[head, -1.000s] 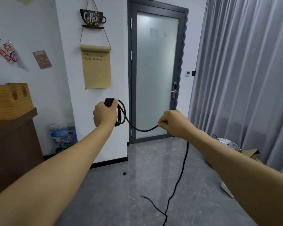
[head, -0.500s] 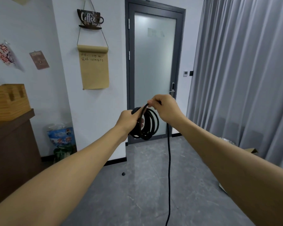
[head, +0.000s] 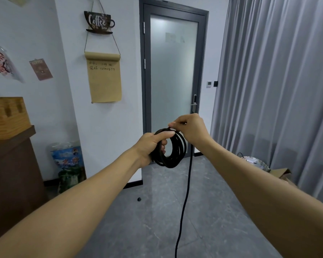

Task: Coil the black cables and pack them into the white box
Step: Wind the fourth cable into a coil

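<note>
Our left hand [head: 153, 146] grips the coiled black cable [head: 172, 153]; right hand [head: 189, 130] fingers pinch the newest loop on top. Slackening the left grip could spill the coil.

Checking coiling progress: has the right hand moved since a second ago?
Yes. The right hand moved left to the coil, now below the door handle.

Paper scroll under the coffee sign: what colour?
Tan kraft brown, with faint handwriting near the top of the paper scroll; the head view, the only one, shows it.
</note>
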